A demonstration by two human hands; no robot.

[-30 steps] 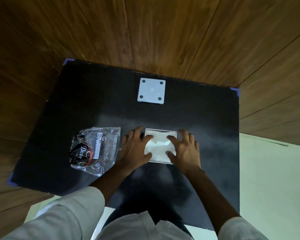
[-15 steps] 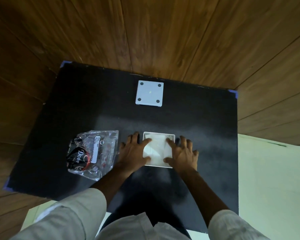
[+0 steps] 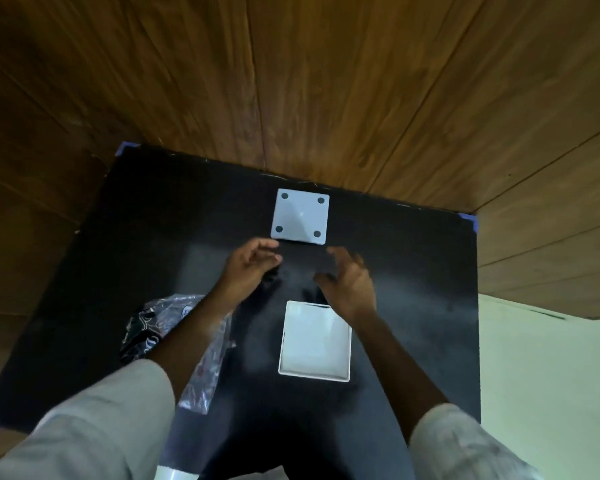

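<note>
blurry: left hand point(image 3: 250, 268), right hand point(image 3: 350, 282) | hidden: part of plastic bag point(image 3: 160, 320) under left arm point(image 3: 201, 327) | covered: white tray point(image 3: 314, 344) corner, by right wrist point(image 3: 357, 308)

Nothing can be read. The plastic bag point(image 3: 153, 323), at about eight o'clock on the tabletop point(image 3: 84, 306), carries pale lettering on dark print, too blurred and partly covered.

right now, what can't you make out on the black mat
1. Clear plastic bag with dark printed contents: head view, left forearm covers its middle; print unreadable.
2. Right hand: motion blur smears fingertips; contact with the white square four-dotted lid unclear.
3. White open square box: far right corner behind right wrist.
</note>
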